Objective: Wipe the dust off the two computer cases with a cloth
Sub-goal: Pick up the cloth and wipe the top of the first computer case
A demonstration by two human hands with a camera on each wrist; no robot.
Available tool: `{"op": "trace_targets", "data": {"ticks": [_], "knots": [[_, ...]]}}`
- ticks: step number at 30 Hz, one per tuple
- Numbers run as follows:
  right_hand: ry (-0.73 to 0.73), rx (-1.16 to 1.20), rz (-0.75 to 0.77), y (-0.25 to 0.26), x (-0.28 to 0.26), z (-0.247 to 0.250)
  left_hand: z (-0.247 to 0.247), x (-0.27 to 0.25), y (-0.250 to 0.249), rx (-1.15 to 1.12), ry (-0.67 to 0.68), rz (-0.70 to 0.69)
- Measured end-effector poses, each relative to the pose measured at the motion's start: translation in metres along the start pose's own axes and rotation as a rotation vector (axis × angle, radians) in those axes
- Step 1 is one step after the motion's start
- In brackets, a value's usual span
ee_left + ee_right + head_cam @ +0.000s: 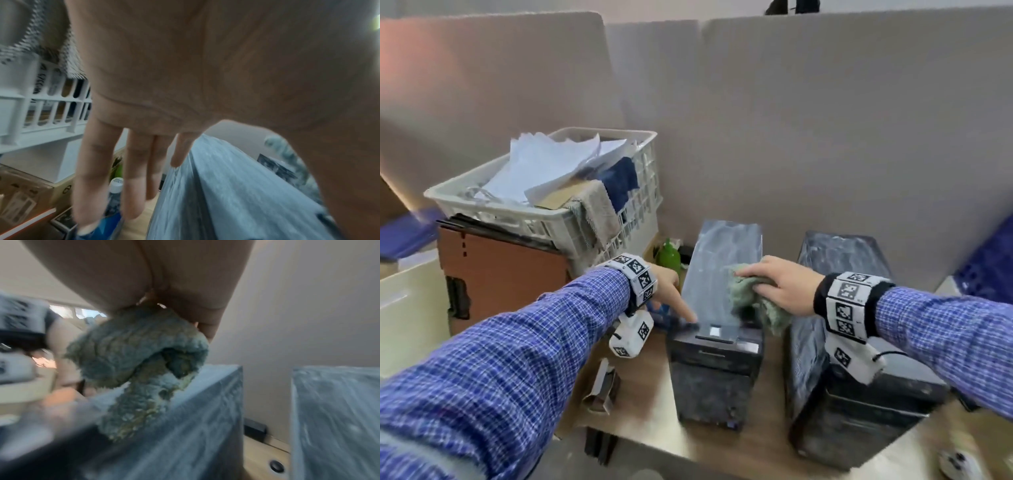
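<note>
Green cloth (751,291) bunched in right hand (784,284), fingers gripping it on dusty left case (722,274). Left hand (671,291) fingers straight, thumb touching case edge. Right case (842,267) beside.

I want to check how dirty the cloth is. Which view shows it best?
The right wrist view: the cloth fills the middle, close up, with its greenish, grimy folds under the right hand. The head view shows it small, partly under the hand. The left wrist view catches only a blurred edge.
</note>
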State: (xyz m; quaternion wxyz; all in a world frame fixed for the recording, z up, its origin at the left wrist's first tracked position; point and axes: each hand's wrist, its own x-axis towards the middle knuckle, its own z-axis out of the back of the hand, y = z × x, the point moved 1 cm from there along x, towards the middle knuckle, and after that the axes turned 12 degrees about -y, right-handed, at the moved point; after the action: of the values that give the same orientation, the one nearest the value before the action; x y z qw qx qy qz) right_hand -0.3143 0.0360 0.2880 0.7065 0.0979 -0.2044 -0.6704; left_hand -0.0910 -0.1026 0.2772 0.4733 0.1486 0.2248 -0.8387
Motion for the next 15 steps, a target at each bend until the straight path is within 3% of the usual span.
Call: {"op": "trace_targets", "data": {"ticks": [4, 7, 15], "knots": [[0.124, -0.04, 0.05, 0.005, 0.009, -0.044, -0.011, 0.013, 0.006, -0.008, 0.039, 0.055], [0.185, -0.071, 0.103, 0.017, 0.013, -0.063, -0.009, 0.014, 0.006, 0.091, -0.035, 0.064], [0.357, -0.124, 0.166, -0.006, 0.001, -0.031, -0.003, 0.011, -0.004, 0.215, -0.097, 0.08]]}}
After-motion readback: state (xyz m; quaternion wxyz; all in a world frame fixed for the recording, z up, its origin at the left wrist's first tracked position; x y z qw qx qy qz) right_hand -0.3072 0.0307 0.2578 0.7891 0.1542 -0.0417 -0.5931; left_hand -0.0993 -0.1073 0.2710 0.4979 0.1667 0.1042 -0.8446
